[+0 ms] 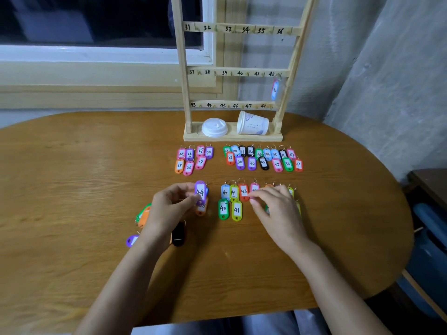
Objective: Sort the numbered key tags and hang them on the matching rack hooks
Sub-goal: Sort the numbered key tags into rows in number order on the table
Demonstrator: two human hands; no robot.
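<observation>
Head view: At the centre of the frame, a person's left hand (pixel 174 204) pinches a purple plastic key tag marked 44 (pixel 200 192) between thumb and fingertips, holding it upright above an oval wooden worktop (pixel 72 189). To its right, the right hand (pixel 273 206) lies palm down with fingers loosely spread, gripping nothing, its fingertips at a pink key tag (pixel 254 188) in a row beside an orange-red tag marked 43 (pixel 243 191). Just below that row lie a green tag marked 40 (pixel 223 209) and a yellow tag marked 41 (pixel 236 210). Higher up, a cluster of tags numbered 25 to 28 (pixel 193 158) sits left of a longer cluster numbered 29 to 37 (pixel 263 158). At upper centre stands a pale wooden rack (pixel 183 93) with hooks numbered 31 to 48; a blue tag (pixel 275 90) hangs at hook 42. On its base sit a white plastic lid (pixel 214 127) and a tipped paper cup (pixel 252 123). A black tag (pixel 178 234) lies beside the left wrist.
</observation>
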